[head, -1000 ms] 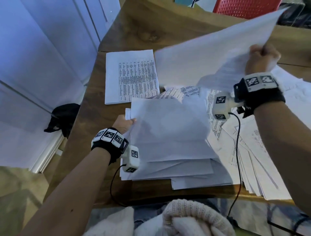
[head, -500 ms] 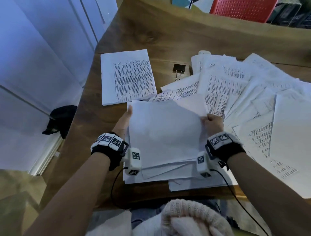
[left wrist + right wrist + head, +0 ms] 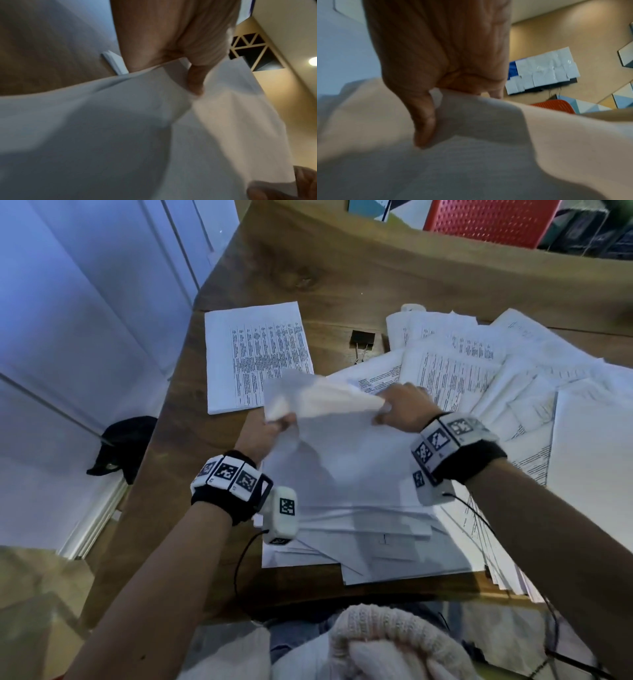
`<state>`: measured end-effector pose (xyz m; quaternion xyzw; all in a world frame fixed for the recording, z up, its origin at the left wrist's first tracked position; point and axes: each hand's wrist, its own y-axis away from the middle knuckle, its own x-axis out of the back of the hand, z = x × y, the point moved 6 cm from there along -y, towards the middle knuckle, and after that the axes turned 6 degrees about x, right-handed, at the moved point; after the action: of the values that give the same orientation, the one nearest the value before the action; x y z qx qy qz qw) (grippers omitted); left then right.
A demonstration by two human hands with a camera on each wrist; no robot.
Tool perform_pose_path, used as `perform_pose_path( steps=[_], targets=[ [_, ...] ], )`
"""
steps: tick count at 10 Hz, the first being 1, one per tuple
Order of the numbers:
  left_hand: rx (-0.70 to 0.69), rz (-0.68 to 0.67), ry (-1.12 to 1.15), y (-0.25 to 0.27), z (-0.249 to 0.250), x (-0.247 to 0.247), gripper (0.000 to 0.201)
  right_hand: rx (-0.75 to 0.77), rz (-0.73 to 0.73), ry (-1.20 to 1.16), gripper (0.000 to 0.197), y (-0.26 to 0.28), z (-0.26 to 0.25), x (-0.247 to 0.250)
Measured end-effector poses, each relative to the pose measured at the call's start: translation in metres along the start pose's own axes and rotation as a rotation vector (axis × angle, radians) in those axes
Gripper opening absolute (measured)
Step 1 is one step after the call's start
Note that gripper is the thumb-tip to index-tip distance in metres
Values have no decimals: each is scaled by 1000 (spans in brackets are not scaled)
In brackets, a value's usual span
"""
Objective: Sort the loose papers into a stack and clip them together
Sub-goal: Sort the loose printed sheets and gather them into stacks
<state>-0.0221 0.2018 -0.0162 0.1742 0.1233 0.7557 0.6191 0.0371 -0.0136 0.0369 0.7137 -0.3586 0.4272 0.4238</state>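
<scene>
Both hands pinch the far corners of the top sheet (image 3: 346,446), left hand (image 3: 270,429) and right hand (image 3: 404,409) lifting that edge. It lies lengthwise toward the person, over the stack (image 3: 359,535) on the tabletop (image 3: 342,268); the binder clip (image 3: 362,338) sits beyond, nearer the right hand.

One binder clip (image 3: 362,337); two hands; one red chair (image 3: 489,220); many papers
</scene>
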Motion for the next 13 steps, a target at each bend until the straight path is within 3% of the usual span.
perform_pose_path(
  steps=[1,2,3,4,5,6,7,8,9,10,11,12,13],
  targets=[
    [-53,151,161,-9,21,11,38,-59,321,-72,29,9,2,59],
    [19,180,172,-17,24,16,88,-116,663,-15,26,31,7,115],
    [43,-39,35,-11,28,-3,122,104,863,27,42,53,-15,130],
    [60,-357,83,6,29,-36,143,131,646,83,56,52,-29,84],
    [141,-509,278,7,16,-62,122,157,290,169,57,47,-41,3],
    [420,-460,393,6,-24,-76,57,215,82,128,55,54,-47,-66],
    [530,-165,7,2,-59,-51,12,307,-214,22,51,56,-41,-108],
    [402,-160,-480,5,-62,-42,4,218,-242,-109,82,44,-16,-104],
    [571,13,128,13,-61,-31,40,-88,68,-251,86,31,24,-56],
    [551,-28,203,9,-52,-25,42,-277,187,-505,37,22,56,-37],
    [472,-180,262,10,-33,-25,25,-272,160,-786,21,22,50,-45],
    [398,-145,302,7,-14,-25,12,-226,206,-945,7,27,35,-43],
    [158,91,294,1,30,-5,50,-119,418,-999,15,37,18,-3]
  ],
)
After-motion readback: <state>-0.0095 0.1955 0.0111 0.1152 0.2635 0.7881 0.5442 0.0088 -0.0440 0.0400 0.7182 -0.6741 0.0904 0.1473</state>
